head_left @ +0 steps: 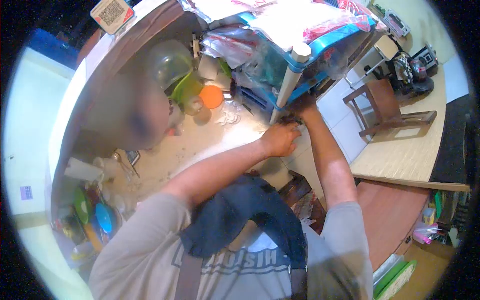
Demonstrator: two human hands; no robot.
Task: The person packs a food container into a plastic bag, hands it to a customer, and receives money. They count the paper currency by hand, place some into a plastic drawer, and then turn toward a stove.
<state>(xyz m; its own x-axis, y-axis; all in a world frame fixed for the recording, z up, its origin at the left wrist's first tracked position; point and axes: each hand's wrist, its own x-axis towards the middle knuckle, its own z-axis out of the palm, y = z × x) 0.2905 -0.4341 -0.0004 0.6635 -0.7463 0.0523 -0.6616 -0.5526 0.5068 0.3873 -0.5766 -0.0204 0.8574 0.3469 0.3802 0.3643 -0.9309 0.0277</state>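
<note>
My left hand (281, 139) is at the foot of a rack's pale post, beside the counter's edge. Its fingers curl inward near a small dark thing (290, 120) that I cannot make out. My right hand (303, 106) reaches in beside the same post, under the blue shelf. Shadow and the shelf hide most of its fingers, so its grip does not show. The rack (289, 82) has blue shelves loaded with plastic bags (235, 42).
On the counter (195, 137) are a green bowl (186, 86), an orange disc (211, 96) and pale scraps (229, 117). A blurred patch covers its left part. A wooden chair (382, 105) stands at the right, beside a pale tabletop (400, 155).
</note>
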